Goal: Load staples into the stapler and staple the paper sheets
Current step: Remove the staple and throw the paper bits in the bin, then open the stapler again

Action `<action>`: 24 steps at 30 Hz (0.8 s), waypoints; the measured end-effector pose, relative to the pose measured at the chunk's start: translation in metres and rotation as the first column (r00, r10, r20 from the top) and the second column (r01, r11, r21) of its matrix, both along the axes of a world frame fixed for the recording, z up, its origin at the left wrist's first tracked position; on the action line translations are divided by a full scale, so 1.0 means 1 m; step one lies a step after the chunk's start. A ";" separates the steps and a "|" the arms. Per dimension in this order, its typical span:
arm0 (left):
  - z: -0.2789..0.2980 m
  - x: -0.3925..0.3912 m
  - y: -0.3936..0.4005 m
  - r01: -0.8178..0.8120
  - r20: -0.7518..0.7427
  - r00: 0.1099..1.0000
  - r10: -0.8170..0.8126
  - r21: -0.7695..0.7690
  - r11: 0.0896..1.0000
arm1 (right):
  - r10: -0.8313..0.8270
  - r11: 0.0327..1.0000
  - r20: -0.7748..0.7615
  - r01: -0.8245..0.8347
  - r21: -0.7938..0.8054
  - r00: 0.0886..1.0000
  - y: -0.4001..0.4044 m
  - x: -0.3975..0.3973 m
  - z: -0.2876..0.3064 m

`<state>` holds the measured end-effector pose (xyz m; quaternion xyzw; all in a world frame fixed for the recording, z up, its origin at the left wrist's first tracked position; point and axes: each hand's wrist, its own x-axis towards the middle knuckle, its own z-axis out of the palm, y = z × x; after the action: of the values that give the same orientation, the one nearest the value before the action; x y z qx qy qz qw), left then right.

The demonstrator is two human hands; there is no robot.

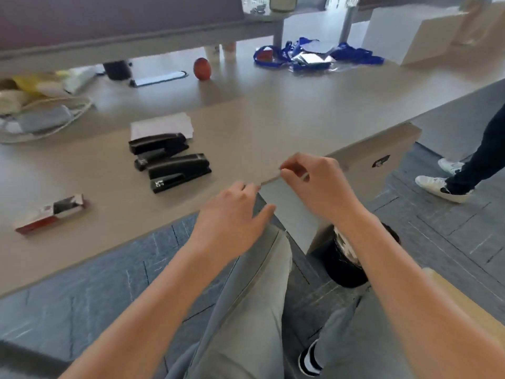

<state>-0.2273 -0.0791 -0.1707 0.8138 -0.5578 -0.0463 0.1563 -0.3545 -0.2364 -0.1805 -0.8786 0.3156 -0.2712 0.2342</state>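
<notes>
Two black staplers lie side by side on the beige table (273, 127): the nearer stapler (179, 170) and the farther stapler (158, 144). A small stack of paper sheets (162, 125) sits just behind them. A red, white and black staple box (52, 213) lies at the left, near the front edge. My right hand (317, 184) hovers at the table's front edge with thumb and forefinger pinched together; anything between them is too small to make out. My left hand (232, 217) is just left of it, fingers spread, with nothing seen in it.
At the back left are a wire tray (41, 119) with bags, a dark cup (116, 69), a reddish ball (202, 68) and blue lanyards (314, 54). A white box (410, 34) stands at the back right. A black bin (347, 258) is under the table. Another person's legs are at right.
</notes>
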 end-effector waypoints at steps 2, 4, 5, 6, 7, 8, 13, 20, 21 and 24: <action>0.009 0.015 0.015 -0.040 0.010 0.999 0.040 -0.054 0.998 | 0.068 0.998 0.016 -0.068 -0.014 0.998 0.008 0.027 0.007; 0.014 0.031 0.029 -0.089 0.010 0.996 0.090 -0.087 0.992 | 0.135 0.991 0.026 -0.134 -0.019 0.991 0.015 0.053 0.010; 0.015 0.040 0.035 -0.115 0.009 0.993 0.117 -0.104 0.988 | 0.166 0.986 0.022 -0.166 -0.019 0.986 0.018 0.066 0.010; 0.016 0.047 0.041 -0.143 0.010 0.989 0.146 -0.123 0.982 | 0.197 0.980 0.010 -0.197 -0.013 0.980 0.021 0.079 0.010; 0.016 0.055 0.046 -0.171 0.012 0.985 0.174 -0.150 0.974 | 0.225 0.974 -0.006 -0.225 -0.004 0.974 0.024 0.090 0.009; 0.016 0.063 0.051 -0.193 0.013 0.980 0.199 -0.187 0.963 | 0.250 0.968 -0.023 -0.250 0.006 0.968 0.028 0.101 0.009; 0.011 0.099 0.056 -0.238 0.087 0.955 0.282 -0.340 0.910 | 0.286 0.957 -0.077 -0.281 0.069 0.955 0.040 0.145 0.007; -0.016 0.137 0.043 -0.286 0.137 0.935 0.327 -0.255 0.924 | 0.303 0.950 -0.007 -0.302 0.078 0.953 0.037 0.180 0.006; -0.019 0.141 0.043 -0.298 0.128 0.931 0.342 -0.272 0.915 | 0.285 0.956 0.016 -0.286 0.068 0.958 0.034 0.187 0.007; -0.025 0.151 0.048 -0.320 0.112 0.923 0.369 -0.309 0.895 | 0.266 0.962 0.028 -0.267 0.058 0.964 0.023 0.208 0.011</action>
<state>-0.0760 -0.0314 -0.1954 0.8698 -0.4162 0.1318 0.2301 -0.1464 -0.2129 -0.1695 -0.9028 0.2002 -0.2359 0.2986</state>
